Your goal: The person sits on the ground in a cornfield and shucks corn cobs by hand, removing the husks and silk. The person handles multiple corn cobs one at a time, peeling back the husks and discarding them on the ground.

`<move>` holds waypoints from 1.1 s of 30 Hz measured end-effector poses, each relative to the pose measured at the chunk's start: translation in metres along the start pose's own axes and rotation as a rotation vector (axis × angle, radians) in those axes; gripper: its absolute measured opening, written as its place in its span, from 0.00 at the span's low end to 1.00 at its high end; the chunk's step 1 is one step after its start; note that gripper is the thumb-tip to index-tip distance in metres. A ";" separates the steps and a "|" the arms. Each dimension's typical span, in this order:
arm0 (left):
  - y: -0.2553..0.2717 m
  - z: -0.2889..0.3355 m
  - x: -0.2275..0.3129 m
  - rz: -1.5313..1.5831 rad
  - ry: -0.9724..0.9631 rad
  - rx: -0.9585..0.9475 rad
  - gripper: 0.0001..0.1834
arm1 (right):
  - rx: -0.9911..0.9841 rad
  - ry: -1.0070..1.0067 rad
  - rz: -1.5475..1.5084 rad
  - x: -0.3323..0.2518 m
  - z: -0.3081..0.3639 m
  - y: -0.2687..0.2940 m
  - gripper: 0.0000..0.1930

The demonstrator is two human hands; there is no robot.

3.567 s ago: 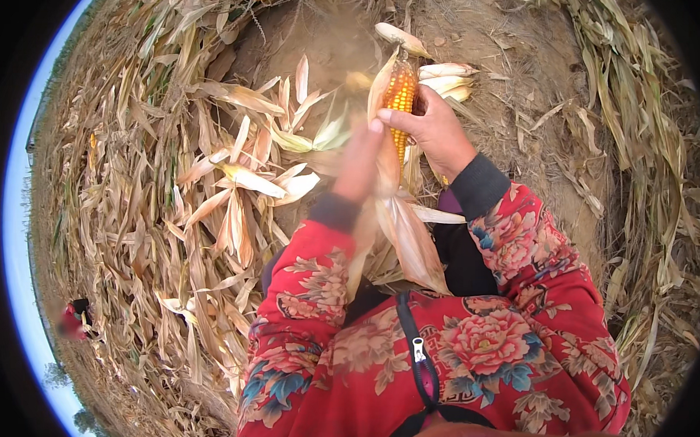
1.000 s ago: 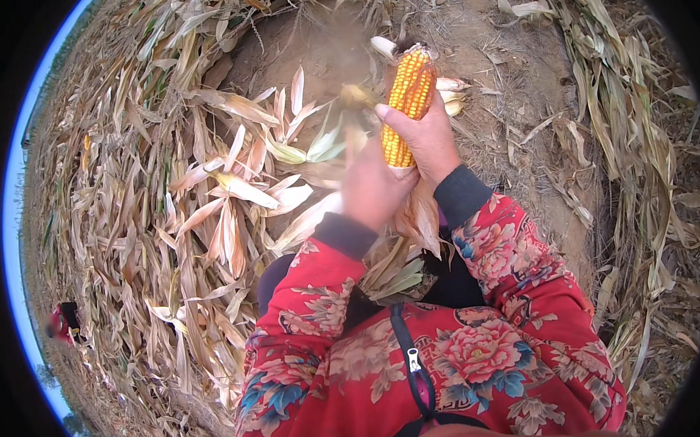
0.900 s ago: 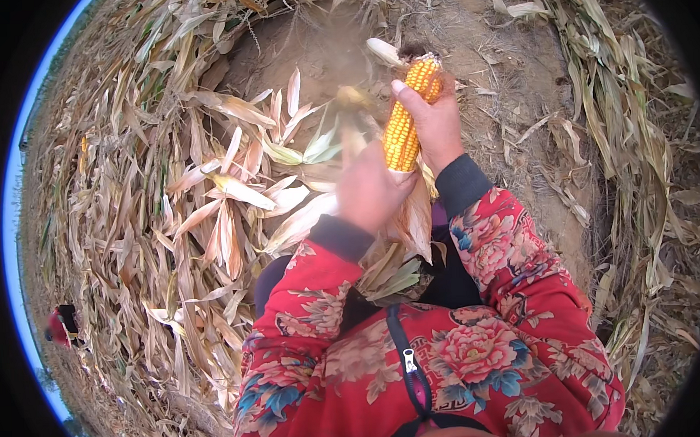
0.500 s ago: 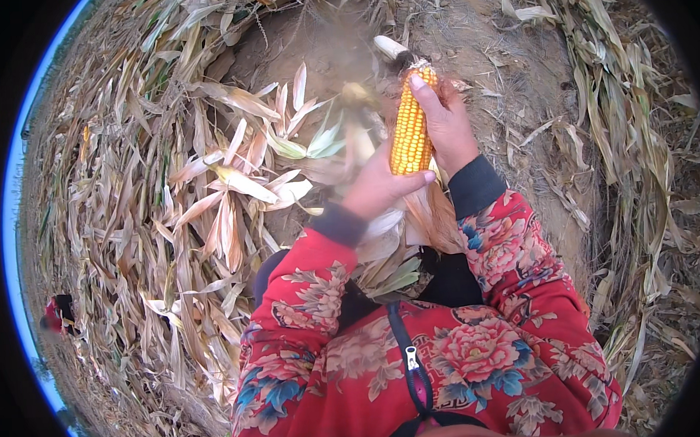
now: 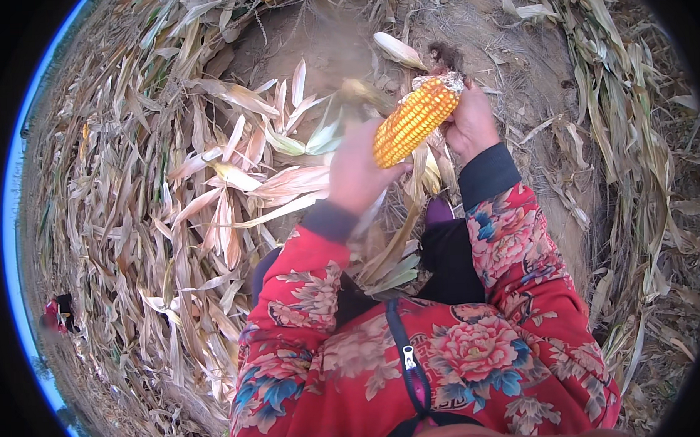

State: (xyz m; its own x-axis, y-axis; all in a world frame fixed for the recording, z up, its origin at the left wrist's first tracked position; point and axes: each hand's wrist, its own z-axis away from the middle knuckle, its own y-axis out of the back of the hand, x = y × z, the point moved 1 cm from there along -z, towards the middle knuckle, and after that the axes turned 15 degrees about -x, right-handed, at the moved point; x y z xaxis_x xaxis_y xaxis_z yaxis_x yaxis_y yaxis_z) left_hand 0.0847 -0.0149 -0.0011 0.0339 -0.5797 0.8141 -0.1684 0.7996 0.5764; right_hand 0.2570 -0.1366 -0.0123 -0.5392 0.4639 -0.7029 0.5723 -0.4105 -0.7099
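A bare yellow ear of corn lies tilted between my hands, its tip up and to the right. My left hand is closed round its lower left end, the thumb along the near side. At the tip end, my right hand is closed with its fingers partly hidden behind the ear. Dark corn silk shows just beyond the tip. Dry husk leaves hang below the ear between my hands; where they attach is hidden.
Peeled pale husks lie on the left over a thick layer of dry stalks and leaves. A pale husk piece rests on bare soil ahead. More dry leaves run along the right. My shoe shows below.
The ear has turned from nearly upright to tilted right. My right thumb has left its front, and that hand has shifted slightly right. Husk leaves now stretch left of my left wrist.
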 end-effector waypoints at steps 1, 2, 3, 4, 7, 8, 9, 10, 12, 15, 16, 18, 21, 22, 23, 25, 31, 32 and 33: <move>-0.004 -0.002 -0.014 -0.028 -0.001 -0.001 0.41 | -0.247 -0.032 -0.138 -0.016 0.000 0.024 0.09; -0.003 -0.001 -0.014 -0.109 -0.014 0.027 0.40 | -0.253 -0.061 -0.120 -0.024 0.001 0.025 0.10; -0.003 -0.001 -0.015 -0.191 -0.026 0.057 0.40 | -0.259 -0.091 -0.102 -0.030 0.003 0.026 0.12; 0.000 0.001 -0.016 -0.280 -0.033 0.091 0.40 | -0.272 -0.122 -0.089 -0.036 0.003 0.026 0.14; 0.007 0.002 -0.017 -0.431 -0.021 0.101 0.38 | 0.070 -0.134 0.189 -0.038 0.012 -0.041 0.18; 0.008 0.001 -0.017 -0.465 -0.017 0.094 0.37 | 0.042 -0.097 0.264 -0.036 0.012 -0.037 0.18; 0.008 0.002 -0.019 -0.477 -0.037 0.111 0.37 | 0.009 -0.062 0.336 -0.033 0.013 -0.036 0.18; 0.008 0.002 -0.019 -0.478 -0.030 0.096 0.37 | -0.024 -0.028 0.407 -0.030 0.013 -0.036 0.18; 0.009 0.003 -0.020 -0.481 -0.010 0.069 0.37 | 0.045 0.055 0.337 -0.027 0.010 -0.030 0.14; 0.006 0.003 -0.024 -0.460 -0.061 0.046 0.35 | 0.187 0.158 0.086 -0.037 0.009 -0.017 0.09; 0.007 0.004 -0.024 -0.469 -0.051 0.042 0.34 | 0.140 0.149 0.039 -0.042 0.011 -0.009 0.09; 0.007 0.004 -0.025 -0.485 -0.030 0.033 0.33 | 0.047 0.131 -0.056 -0.056 0.015 -0.001 0.10; 0.008 0.005 -0.027 -0.575 -0.013 0.020 0.32 | 0.129 0.075 0.541 -0.051 0.021 -0.032 0.15; 0.007 0.004 -0.027 -0.602 -0.005 0.005 0.32 | 0.103 0.035 0.773 -0.043 0.023 -0.043 0.17; 0.005 0.003 -0.027 -0.626 -0.001 0.013 0.32 | -0.038 0.107 0.986 -0.025 0.022 -0.052 0.20; 0.006 0.002 -0.025 -0.625 0.027 0.015 0.32 | -0.194 0.120 1.607 -0.003 0.026 -0.055 0.19; 0.006 0.001 -0.034 -0.579 0.135 -0.002 0.33 | -0.478 0.225 1.929 0.029 0.031 -0.049 0.16; 0.006 0.001 -0.036 -0.546 0.192 -0.031 0.34 | -0.520 0.240 1.919 0.032 0.031 -0.050 0.15; 0.007 0.000 -0.036 -0.517 0.194 -0.038 0.34 | -0.500 0.283 1.823 0.034 0.028 -0.050 0.14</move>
State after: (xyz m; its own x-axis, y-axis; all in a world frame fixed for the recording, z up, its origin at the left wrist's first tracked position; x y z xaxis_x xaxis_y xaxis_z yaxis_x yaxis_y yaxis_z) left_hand 0.0821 0.0113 -0.0269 0.2844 -0.8618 0.4200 -0.0463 0.4253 0.9039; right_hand 0.1929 -0.1227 -0.0020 0.9076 -0.0895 -0.4102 0.3742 -0.2705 0.8870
